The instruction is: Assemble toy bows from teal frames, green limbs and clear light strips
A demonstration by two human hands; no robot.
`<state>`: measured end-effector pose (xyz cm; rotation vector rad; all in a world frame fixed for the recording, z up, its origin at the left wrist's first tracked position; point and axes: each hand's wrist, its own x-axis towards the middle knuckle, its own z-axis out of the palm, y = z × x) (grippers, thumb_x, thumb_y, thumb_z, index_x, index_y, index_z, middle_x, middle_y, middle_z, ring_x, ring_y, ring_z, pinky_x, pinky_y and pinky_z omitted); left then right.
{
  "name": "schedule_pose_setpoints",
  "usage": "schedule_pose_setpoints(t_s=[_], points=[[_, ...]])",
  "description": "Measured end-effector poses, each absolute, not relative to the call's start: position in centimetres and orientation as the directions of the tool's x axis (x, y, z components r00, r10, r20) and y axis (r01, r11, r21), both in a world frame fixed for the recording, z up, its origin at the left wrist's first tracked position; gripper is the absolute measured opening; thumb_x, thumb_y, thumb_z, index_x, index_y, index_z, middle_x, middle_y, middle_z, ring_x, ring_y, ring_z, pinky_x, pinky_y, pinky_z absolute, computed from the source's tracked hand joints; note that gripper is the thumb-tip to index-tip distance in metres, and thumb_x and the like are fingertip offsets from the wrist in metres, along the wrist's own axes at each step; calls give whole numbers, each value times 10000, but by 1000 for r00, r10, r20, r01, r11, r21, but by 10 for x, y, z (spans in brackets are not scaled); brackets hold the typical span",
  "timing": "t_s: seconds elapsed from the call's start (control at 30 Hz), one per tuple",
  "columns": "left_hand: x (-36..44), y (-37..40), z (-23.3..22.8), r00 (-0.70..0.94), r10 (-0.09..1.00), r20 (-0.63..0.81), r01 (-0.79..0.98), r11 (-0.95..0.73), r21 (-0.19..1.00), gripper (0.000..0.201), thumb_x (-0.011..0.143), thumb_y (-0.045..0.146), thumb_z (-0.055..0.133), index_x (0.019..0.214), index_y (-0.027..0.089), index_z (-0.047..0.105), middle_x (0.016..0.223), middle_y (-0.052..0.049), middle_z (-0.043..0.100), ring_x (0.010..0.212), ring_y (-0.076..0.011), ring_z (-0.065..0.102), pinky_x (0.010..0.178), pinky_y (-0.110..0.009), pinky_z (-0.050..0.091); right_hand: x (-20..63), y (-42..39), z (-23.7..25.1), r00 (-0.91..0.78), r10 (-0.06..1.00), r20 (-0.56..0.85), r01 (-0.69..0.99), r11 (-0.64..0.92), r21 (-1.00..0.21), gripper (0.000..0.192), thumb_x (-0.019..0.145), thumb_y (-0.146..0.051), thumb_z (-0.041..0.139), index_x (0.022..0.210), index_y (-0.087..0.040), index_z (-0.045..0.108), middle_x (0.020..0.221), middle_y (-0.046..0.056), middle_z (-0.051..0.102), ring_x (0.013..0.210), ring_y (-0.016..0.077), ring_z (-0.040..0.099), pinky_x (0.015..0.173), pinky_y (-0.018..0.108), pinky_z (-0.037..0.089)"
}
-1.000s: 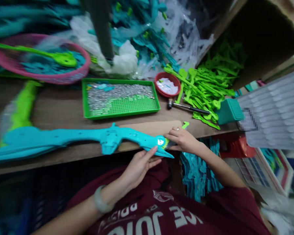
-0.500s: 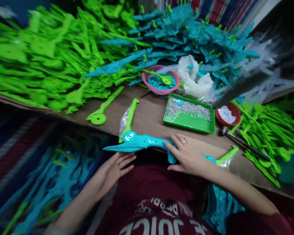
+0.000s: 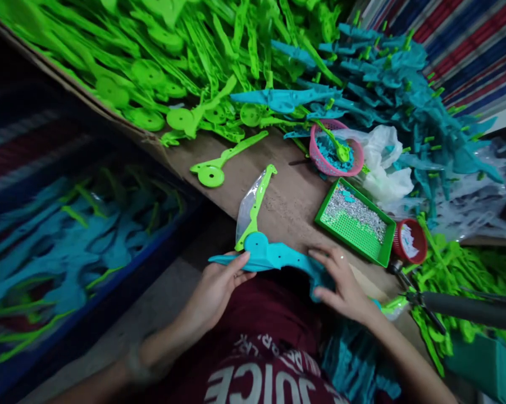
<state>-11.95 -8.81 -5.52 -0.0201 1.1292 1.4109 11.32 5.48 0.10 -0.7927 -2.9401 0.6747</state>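
A blue plastic piece with a pointed left end, a round disc and a curved right end lies across in front of my body. From its disc a thin green arm with clear film along its left side points up over the table. My left hand grips the blue piece near the pointed end, thumb on top and fingers beneath. My right hand is closed round the curved right end, with the fingers over the top and the thumb at the lower edge.
A loose green arm lies on the brown table. Beyond are piles of green parts and blue parts, a pink basket, a green tray of small metal pieces and a red basket. Blue crate left.
My left hand has moved up and taken hold of the blue piece's pointed end. The white mark on its disc no longer shows. My view has turned towards the left.
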Motion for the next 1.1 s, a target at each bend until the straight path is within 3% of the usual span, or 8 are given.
schedule_pose_setpoints(t_s=[0.07,0.13,0.3,0.47,0.57,0.73,0.93,1.1], points=[[-117,-91,-54,-245,769,-591,-752,234,616,417,745,535,829,958,186,746,1035,-73,784,1015,-255,726,883,-374,605,88,59,7,-761,637,-120,621,664,-416,533,1025,-539,389,1427,-204,487,1313,168,607,1200,322,577,992,532,504],[-113,-96,-52,-246,783,-571,-733,235,638,448,765,565,803,1017,202,728,1076,-64,776,1050,-266,718,937,-409,592,59,59,11,-741,658,-138,659,671,-339,556,1006,-561,420,1381,-166,535,1218,186,648,1143,359,576,960,574,488],[-100,-113,-62,-228,800,-555,-708,255,658,424,820,498,762,1122,213,674,1152,-74,750,1147,-279,680,1036,-421,536,11,45,3,-923,321,-211,383,803,-457,816,924,-617,545,1538,-135,308,1185,167,617,1052,321,599,894,503,531],[-110,-123,-87,-475,819,-322,-527,28,849,363,805,367,783,1102,254,606,1280,-80,668,1090,-227,691,912,-342,587,16,41,-9,-947,227,-228,312,822,-476,781,953,-544,533,1539,-137,215,1136,145,575,960,285,622,787,429,574],[-141,-123,-94,-283,958,-48,-245,-24,969,161,831,262,740,982,234,693,1299,-104,634,1080,-235,689,888,-338,595,23,44,-8,-958,194,-209,279,794,-540,731,958,-554,538,1498,-163,237,1075,113,557,906,260,616,727,403,578],[-179,-115,-102,43,967,253,71,-255,964,386,916,153,622,1232,355,715,1357,-82,587,1133,-209,672,938,-315,591,25,45,-3,-959,169,-227,276,739,-615,690,942,-528,579,1463,-206,260,1108,111,519,932,258,596,722,410,584],[-165,-113,-107,15,963,271,124,-270,955,275,974,217,579,1192,290,730,1278,-86,655,1090,-188,694,916,-261,586,23,49,-6,-962,172,-212,269,721,-638,732,915,-439,637,1492,-247,229,1206,123,471,1100,290,563,854,467,581],[-144,-120,-93,-252,966,48,48,-37,998,269,909,121,578,1074,242,754,1204,-53,721,983,-153,732,889,-218,588,21,54,-11,-967,176,-184,254,715,-651,722,903,-438,650,1478,-218,274,1199,135,477,1091,298,549,836,458,577]])
